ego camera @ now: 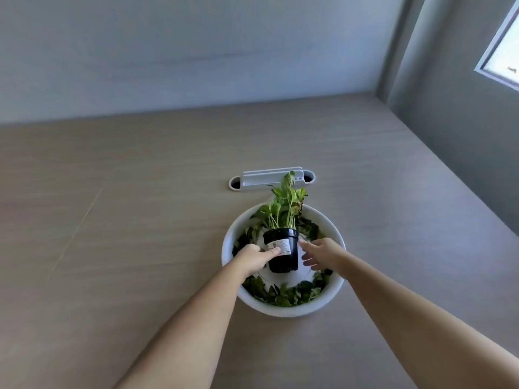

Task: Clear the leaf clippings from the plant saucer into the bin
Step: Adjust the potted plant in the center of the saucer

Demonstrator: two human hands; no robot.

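1. Leaf clippings [280, 296] ring the inside of a white plant saucer [289, 310] on the wooden table [112, 220].
2. The left hand [254, 258] grasps the black pot [281, 252] at the saucer's centre; the right hand [320, 254], fingers spread, sits just beside it.
3. A grey cable grommet [271, 179] lies beyond.

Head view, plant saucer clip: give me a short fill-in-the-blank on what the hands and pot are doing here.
1. The black pot stands in the middle of the white ____.
2. The leaf clippings lie in a ring ____ the pot.
3. The left hand has its thumb on the pot's white ____.
4. The right hand is ____, fingers spread beside the pot.

Missing words: saucer; around; label; open
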